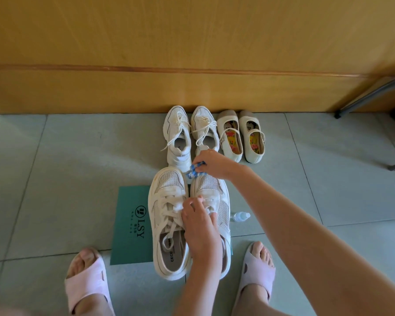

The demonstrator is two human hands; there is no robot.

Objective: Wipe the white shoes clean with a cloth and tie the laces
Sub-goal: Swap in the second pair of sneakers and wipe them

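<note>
White shoes point(169, 224): the pair is lying side by side on a green sheet point(130, 224) on the floor, long axes running 6 to 12 o'clock, toes at 12. The 3 o'clock shoe point(211, 188) is being worked. The cloth point(194, 170), blue and white, is touching its toe tip, bunched in the curled fingers of the right hand point(211, 164). The left hand point(200, 226) is gripping the same shoe at its lacing, at 6 o'clock of the cloth. The wiping stroke probably runs from the toe toward 6 o'clock, and the right hand is nearer.
</note>
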